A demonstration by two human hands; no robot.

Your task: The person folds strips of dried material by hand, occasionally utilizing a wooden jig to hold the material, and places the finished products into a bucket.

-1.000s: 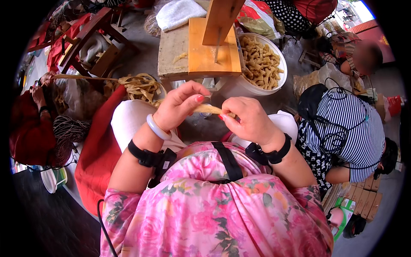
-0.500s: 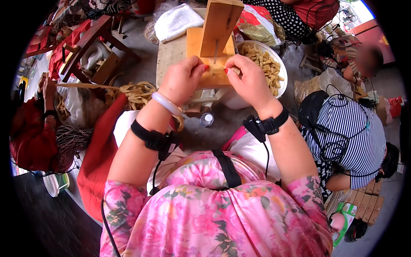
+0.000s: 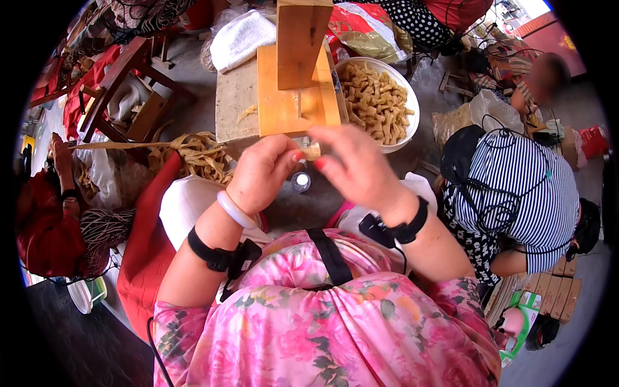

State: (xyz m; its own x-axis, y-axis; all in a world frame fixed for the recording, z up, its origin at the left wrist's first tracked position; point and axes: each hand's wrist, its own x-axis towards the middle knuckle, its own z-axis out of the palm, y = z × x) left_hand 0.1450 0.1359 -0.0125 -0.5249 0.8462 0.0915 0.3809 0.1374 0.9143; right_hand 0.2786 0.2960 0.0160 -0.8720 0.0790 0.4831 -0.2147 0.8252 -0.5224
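Observation:
My left hand (image 3: 267, 169) pinches a small tan strip piece (image 3: 312, 153) between thumb and fingertips, just in front of a wooden stand. My right hand (image 3: 361, 169) is close to the other end of that piece, its thumb and forefinger apart; motion blurs it. The stand has a flat wooden base (image 3: 274, 90) with an upright board (image 3: 303, 45) and a thin metal rod (image 3: 299, 97) on it. To its right, a white tub (image 3: 414, 109) holds many short, twisted tan pieces (image 3: 377, 97).
A folded white towel (image 3: 244, 40) lies behind the stand, on a worn board (image 3: 232, 109). Long tan strips (image 3: 196, 155) lie heaped at the left, with one stretched toward a co-worker's hand (image 3: 61, 155). A small clear bottle (image 3: 300, 182) stands below my hands. Another person in stripes (image 3: 529, 193) sits at the right.
Both hands have come off the wooden base toward me, bringing the tan piece along. My right hand's fingers have spread from their pinch. The view has shifted a little.

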